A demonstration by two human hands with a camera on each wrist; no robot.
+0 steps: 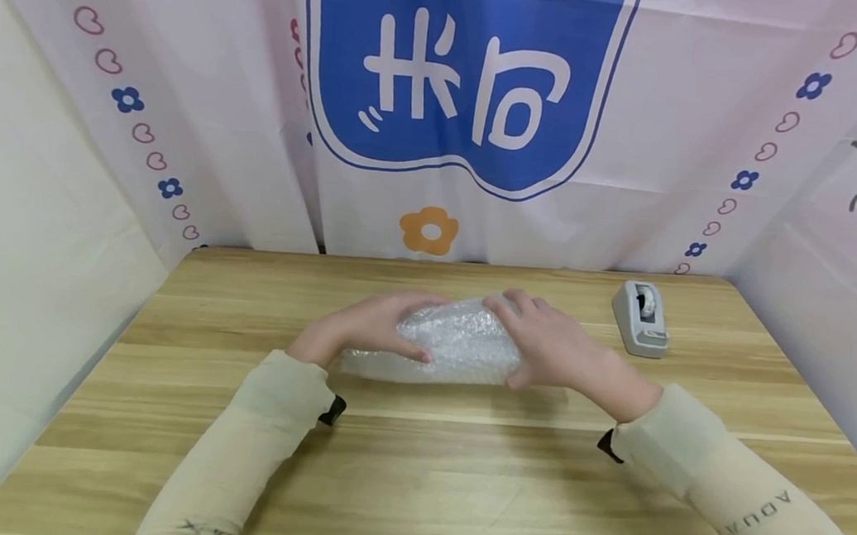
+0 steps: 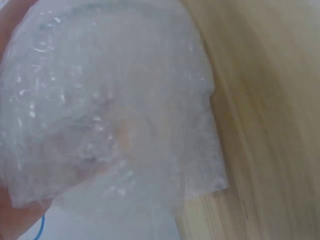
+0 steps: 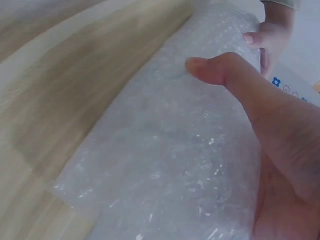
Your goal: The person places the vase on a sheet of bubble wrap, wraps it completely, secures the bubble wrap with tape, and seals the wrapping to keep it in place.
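Where the head view looks down on the worktop (image 1: 413, 482), we find a bubble-wrap bundle (image 1: 460, 353) lying left to right, in the middle and toward the far side. The left hand (image 1: 380, 322) holds its left part, thumb on the near face; the right hand (image 1: 553, 342) grips the right end, its fingers partly bent over the top. We note a tape dispenser (image 1: 641, 320) at far right, untouched by either hand.

From the left wrist view, we record loose layers bulging at the bundle's end; the contents we cannot identify.

From the right wrist view, we observe the right thumb pressed on the bundle, the left thumb at its farther end, and a loose edge showing.

We judge the step in hand to be shaping or tightening the bundle. In our opinion, the next move calls for pinning that loose edge with one hand, freeing the other.
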